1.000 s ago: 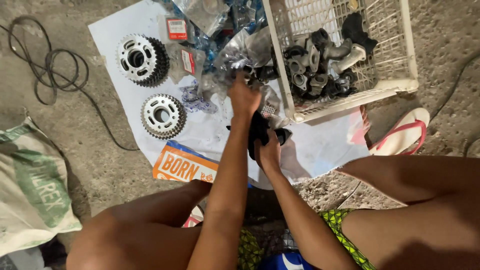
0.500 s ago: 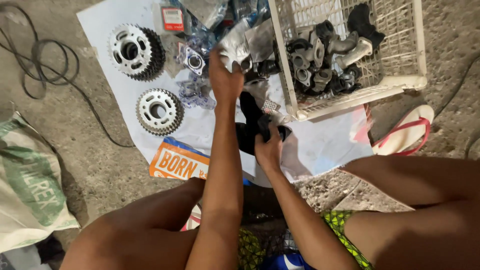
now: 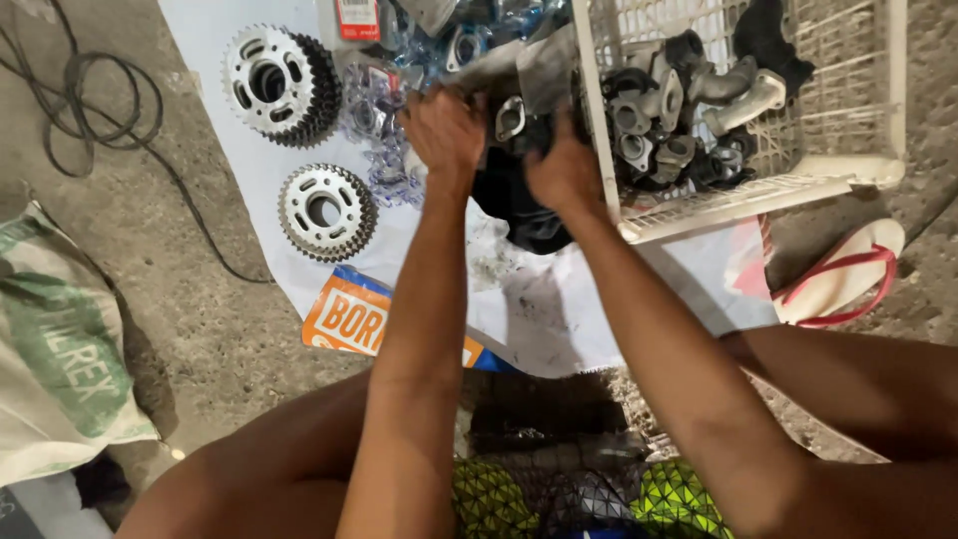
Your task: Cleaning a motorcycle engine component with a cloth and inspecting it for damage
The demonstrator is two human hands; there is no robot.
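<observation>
L hand (image 3: 444, 130) and R hand (image 3: 564, 172): both on grey metal casting (image 3: 519, 85) over white sheet (image 3: 559, 309), just left of white crate (image 3: 858, 165). Fingers curled, grip state indeterminate. Black cloth (image 3: 514, 205) below. Sprockets (image 3: 324, 210) lying left.

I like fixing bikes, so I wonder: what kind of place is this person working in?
Probably an informal repair spot on the ground, perhaps for motorbikes. Toothed sprockets lie on a white sheet over rough concrete, and a white basket holds grey metal engine parts.
</observation>
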